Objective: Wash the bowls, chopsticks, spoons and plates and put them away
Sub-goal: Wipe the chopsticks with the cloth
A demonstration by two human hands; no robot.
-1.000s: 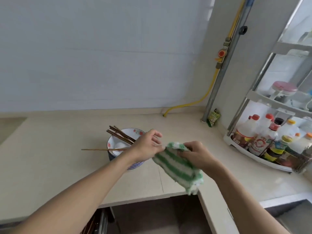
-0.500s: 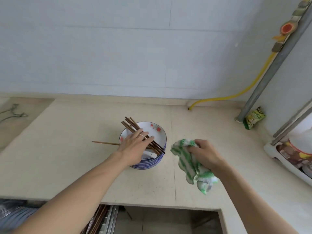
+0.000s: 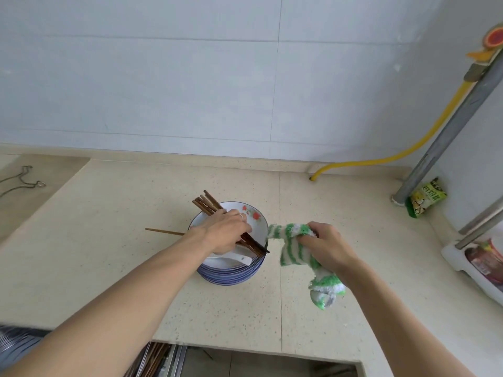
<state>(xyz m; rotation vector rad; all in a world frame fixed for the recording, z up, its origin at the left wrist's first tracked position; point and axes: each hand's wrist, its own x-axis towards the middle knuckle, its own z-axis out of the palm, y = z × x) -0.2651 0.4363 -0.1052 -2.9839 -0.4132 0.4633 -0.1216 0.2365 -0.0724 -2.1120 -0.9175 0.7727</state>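
Your left hand [image 3: 227,232] has closed round the chopsticks [image 3: 206,203] lying across the stacked bowls [image 3: 231,270]; just right of that grip, your right hand [image 3: 325,247] clutches the striped cloth [image 3: 292,247], now touching the bowl rim.

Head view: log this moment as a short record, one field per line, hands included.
left hand: left hand grips the chopsticks over the bowl stack
right hand: right hand holds the green striped cloth
spoon: white spoon lies in the top bowl
stray: single chopstick pokes out left
surface: beige counter
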